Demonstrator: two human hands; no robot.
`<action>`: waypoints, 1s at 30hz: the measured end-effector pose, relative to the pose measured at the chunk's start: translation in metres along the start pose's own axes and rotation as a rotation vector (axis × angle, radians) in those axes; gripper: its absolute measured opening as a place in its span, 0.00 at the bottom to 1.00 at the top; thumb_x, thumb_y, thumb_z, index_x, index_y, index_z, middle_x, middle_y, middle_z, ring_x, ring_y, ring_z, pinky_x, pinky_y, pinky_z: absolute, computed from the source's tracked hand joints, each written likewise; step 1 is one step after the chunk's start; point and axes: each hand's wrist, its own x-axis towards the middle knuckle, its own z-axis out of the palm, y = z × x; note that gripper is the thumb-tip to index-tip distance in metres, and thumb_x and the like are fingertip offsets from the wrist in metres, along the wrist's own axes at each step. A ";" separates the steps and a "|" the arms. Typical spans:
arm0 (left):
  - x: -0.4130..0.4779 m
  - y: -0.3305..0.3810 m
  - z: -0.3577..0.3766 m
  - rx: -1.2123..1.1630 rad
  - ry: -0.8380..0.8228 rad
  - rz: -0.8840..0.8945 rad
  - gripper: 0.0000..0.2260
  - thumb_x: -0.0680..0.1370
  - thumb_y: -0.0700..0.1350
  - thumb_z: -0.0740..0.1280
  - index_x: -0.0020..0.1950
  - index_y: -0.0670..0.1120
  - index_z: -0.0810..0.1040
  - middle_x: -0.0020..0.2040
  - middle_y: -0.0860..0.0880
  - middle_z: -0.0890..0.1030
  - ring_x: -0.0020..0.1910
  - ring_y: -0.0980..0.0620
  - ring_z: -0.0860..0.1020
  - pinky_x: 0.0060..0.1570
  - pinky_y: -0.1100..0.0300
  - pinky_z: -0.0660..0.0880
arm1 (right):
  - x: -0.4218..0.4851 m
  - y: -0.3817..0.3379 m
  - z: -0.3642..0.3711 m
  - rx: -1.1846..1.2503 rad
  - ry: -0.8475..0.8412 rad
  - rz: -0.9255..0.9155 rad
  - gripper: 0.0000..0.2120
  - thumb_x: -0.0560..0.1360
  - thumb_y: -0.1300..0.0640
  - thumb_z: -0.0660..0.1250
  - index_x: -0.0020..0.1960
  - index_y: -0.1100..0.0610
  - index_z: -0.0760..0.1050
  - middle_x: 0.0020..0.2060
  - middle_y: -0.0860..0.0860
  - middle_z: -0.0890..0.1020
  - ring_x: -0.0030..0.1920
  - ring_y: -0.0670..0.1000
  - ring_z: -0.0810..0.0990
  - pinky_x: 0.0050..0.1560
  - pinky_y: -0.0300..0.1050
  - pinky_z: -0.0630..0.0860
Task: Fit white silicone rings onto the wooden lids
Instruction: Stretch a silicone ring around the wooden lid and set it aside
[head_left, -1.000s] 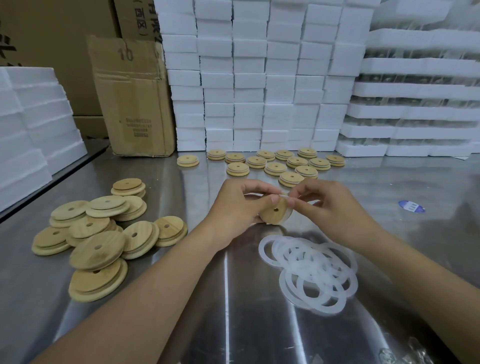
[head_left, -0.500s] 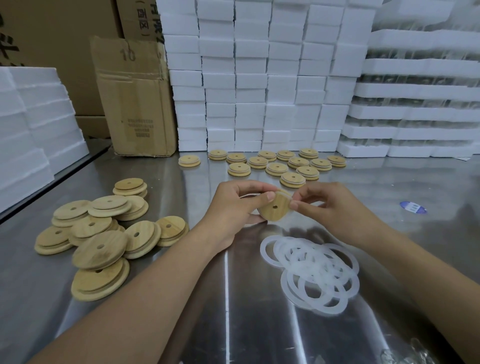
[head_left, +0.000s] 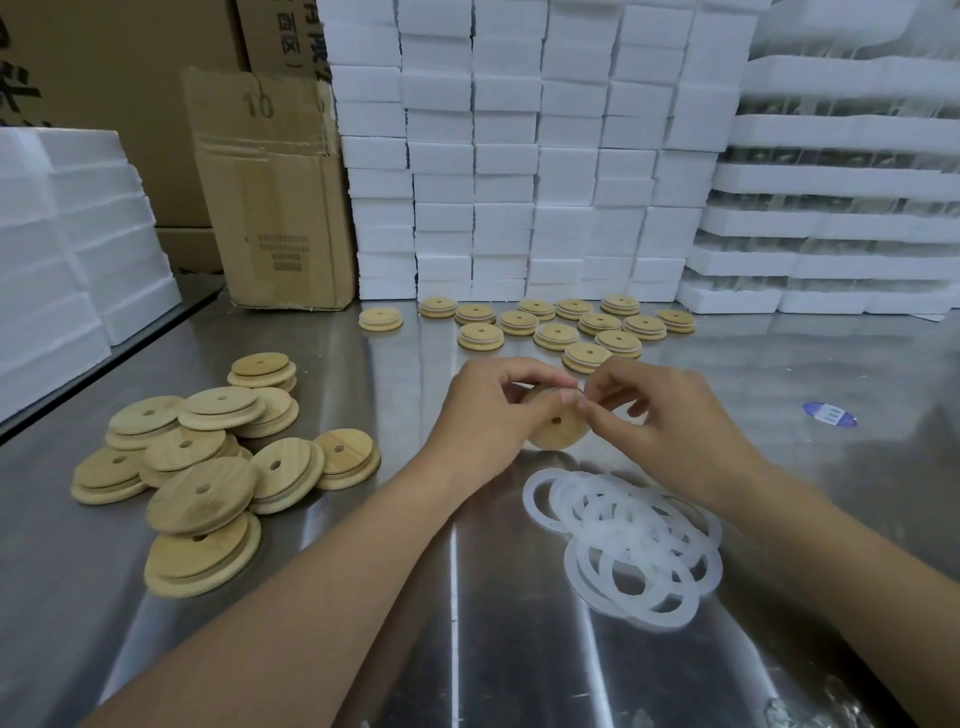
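**Both hands on one lid**

Fingers (head_left: 569, 397) of the left hand (head_left: 488, 410) curled round a wooden lid (head_left: 558, 431), held on edge just above the worktop (head_left: 363, 597). The right hand (head_left: 670, 421) pinched its upper rim. White rings (head_left: 628, 540) lay heaped just nearer. Bare lids (head_left: 192, 457) were piled left, and more lids (head_left: 561, 325) sat in far rows.

Foam blocks (head_left: 519, 156), cardboard box (head_left: 275, 208) (marked 10), blue sticker (head_left: 829, 414)

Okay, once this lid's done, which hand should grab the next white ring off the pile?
Probably the right hand: the ring pile lies on the table just beside its wrist. The left hand grips the lid and sits nearer the bare lids.
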 end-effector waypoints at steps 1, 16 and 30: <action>0.001 -0.001 -0.001 0.010 -0.001 0.007 0.06 0.78 0.43 0.79 0.50 0.56 0.90 0.48 0.56 0.89 0.52 0.52 0.87 0.57 0.52 0.84 | 0.001 0.001 0.000 0.015 0.006 0.008 0.04 0.80 0.46 0.72 0.47 0.44 0.81 0.43 0.36 0.85 0.49 0.39 0.84 0.51 0.46 0.81; 0.002 0.000 -0.013 0.019 -0.044 0.037 0.07 0.77 0.39 0.79 0.50 0.50 0.90 0.47 0.54 0.90 0.49 0.54 0.88 0.53 0.62 0.83 | 0.006 0.006 -0.010 0.171 -0.134 0.110 0.02 0.78 0.54 0.76 0.47 0.51 0.84 0.43 0.43 0.87 0.50 0.41 0.85 0.54 0.41 0.82; 0.002 0.000 -0.009 0.145 -0.022 0.086 0.08 0.78 0.45 0.79 0.50 0.59 0.90 0.49 0.60 0.88 0.53 0.58 0.86 0.60 0.52 0.82 | 0.003 -0.001 0.001 0.095 0.009 0.059 0.03 0.80 0.50 0.73 0.48 0.47 0.84 0.43 0.40 0.86 0.50 0.41 0.83 0.49 0.43 0.81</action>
